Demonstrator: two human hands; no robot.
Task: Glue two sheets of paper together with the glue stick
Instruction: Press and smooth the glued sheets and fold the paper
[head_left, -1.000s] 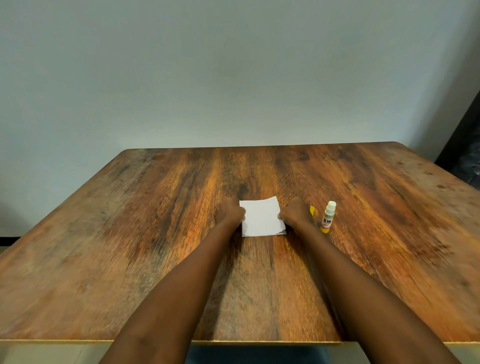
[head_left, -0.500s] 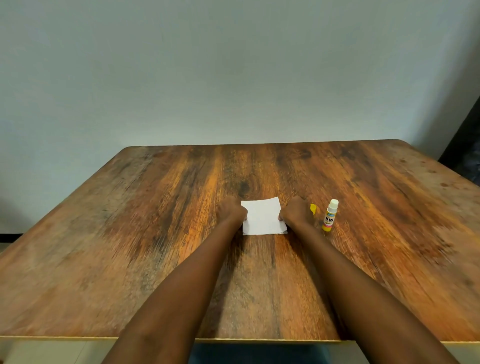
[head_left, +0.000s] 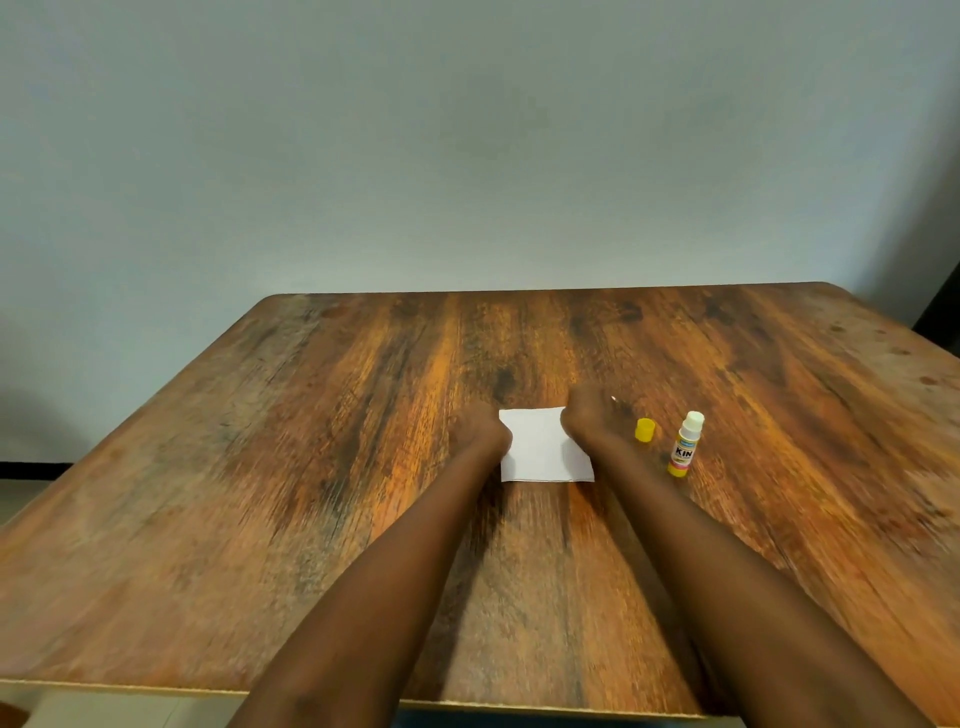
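White paper (head_left: 540, 449) is seen flat on the surface (head_left: 291, 467), left hand (head_left: 480, 434) and right hand (head_left: 589, 422) at its edges; fingers' state cannot be told. Light and limp, it is judged best taken by an edge.

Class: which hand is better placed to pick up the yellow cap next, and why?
Probably the right hand: it rests at the right edge of the paper, close beside the cap; the left hand is at the paper's left edge.
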